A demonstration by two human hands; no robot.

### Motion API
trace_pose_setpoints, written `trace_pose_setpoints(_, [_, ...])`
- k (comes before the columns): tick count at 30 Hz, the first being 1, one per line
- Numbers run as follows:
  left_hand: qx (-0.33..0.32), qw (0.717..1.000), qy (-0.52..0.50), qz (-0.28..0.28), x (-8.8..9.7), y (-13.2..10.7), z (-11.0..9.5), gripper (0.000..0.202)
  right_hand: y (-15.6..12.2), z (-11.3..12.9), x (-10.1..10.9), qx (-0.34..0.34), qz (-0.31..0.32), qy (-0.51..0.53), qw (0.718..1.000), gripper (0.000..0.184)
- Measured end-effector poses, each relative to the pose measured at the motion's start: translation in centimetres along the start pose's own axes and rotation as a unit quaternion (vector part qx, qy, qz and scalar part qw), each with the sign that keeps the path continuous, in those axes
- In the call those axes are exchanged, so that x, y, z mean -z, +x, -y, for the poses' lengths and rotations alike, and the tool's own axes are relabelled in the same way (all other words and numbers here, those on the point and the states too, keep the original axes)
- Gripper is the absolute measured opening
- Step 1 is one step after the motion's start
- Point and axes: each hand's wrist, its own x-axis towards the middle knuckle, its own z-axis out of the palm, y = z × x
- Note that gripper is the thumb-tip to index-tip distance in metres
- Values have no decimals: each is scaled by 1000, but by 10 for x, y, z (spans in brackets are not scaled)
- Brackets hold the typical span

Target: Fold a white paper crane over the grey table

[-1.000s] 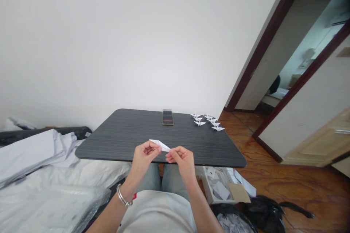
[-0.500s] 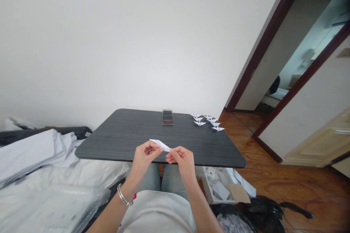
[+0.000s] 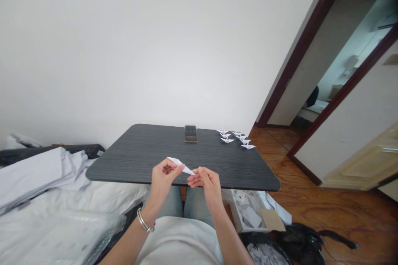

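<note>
A narrow, pointed piece of folded white paper (image 3: pixel 179 165) is held over the near edge of the dark grey table (image 3: pixel 137 153). My left hand (image 3: pixel 163 178), with a silver bangle on its wrist, pinches the paper's left part between thumb and fingers. My right hand (image 3: pixel 205 180) is closed in a pinch at the paper's right tip. Both hands hover just above my lap, in front of the table.
Several small white paper cranes (image 3: pixel 236 138) stand at the table's far right corner, with a phone (image 3: pixel 190 133) at the far middle. White bedding (image 3: pixel 46 190) lies to the left. A cardboard box of paper (image 3: pixel 248 215) and a black bag (image 3: pixel 298 240) sit on the wooden floor to the right.
The paper has tilted a little, its left end rising. My right hand's fingers have shifted slightly at the right tip. Both hands stay in the same place.
</note>
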Motion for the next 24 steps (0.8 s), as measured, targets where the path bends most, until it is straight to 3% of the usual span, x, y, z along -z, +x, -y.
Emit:
trace_pose_setpoints(8, [-11,1000,13,6,0,1,4,22,4,-5,0,-26,37,-28,999,25])
trace_pose_setpoints(24, [-9,1000,0,24,0,2,1,21,6,-8,6,-89,73,47,992,20])
